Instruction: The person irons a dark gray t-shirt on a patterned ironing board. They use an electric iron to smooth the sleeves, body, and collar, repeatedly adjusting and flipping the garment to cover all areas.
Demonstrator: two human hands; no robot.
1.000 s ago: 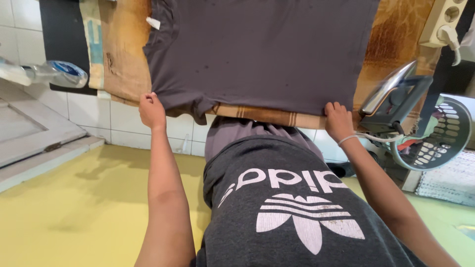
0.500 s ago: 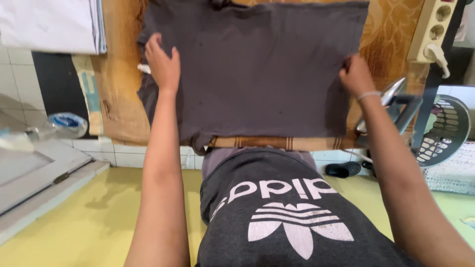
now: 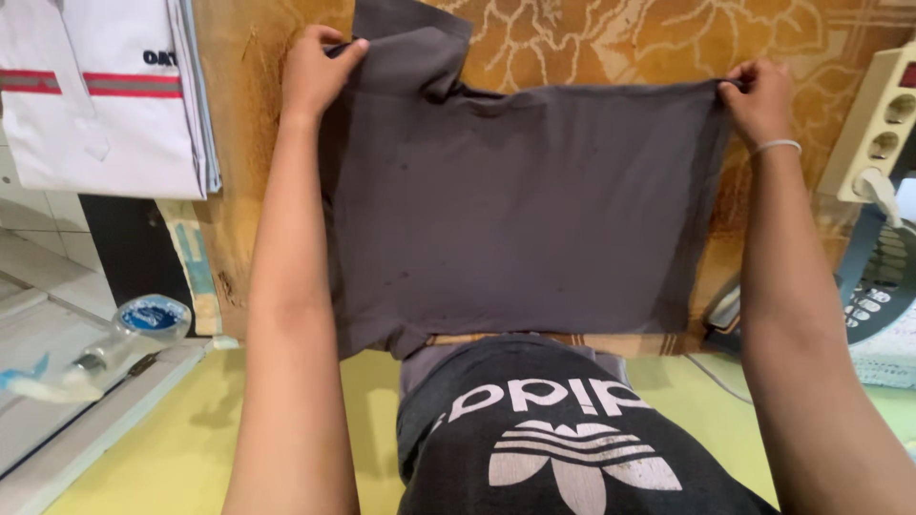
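Head view: looking down at a bench (image 3: 763, 29) covered in brown patterned cloth.
Far left: a folded white garment (image 3: 105, 95) with red stripes lies on the bench edge; below it a clear plastic bottle (image 3: 124, 334) lies on a white ledge.
Left hand (image 3: 320, 72): grip pinched shut on the far left corner of the shirt, by the sleeve.
Shirt (image 3: 525, 210): dark grey, spread flat across the bench middle, near hem hanging just over the edge.
Handling: likely light, soft and limp; it sags wherever it is unsupported, so corners and hems look like the best holds.
Right hand (image 3: 759, 95): grip clenched on the far right corner of the shirt.
Far right: a white power strip (image 3: 883, 124) with one plug in it; beneath it a perforated basket (image 3: 883, 286), contents not visible.
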